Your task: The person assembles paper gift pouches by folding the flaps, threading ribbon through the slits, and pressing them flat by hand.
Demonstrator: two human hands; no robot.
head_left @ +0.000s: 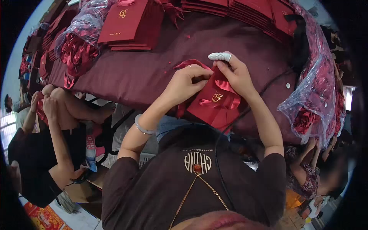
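A red paper gift bag (200, 108) with a gold emblem tilts over the table's near edge, in front of my body. Loose red satin ribbon (226, 86) hangs across its face. My left hand (189, 82) is closed in a pinch at the bag's upper left edge, where more ribbon loops out behind the fingers. At the top corner, my right hand (238, 76) grips the bag between thumb and fingers. A white finger cover (220, 56) sits on one of its fingers. What exactly the left fingertips pinch is partly hidden.
Red gift bags (124, 23) stack on the dark red tablecloth (149, 69), with more bag piles (245, 15) at the back. Clear plastic sacks of red ribbon (78, 50) lie at both sides. A black cord (270, 86) crosses at right. Co-workers sit left and right.
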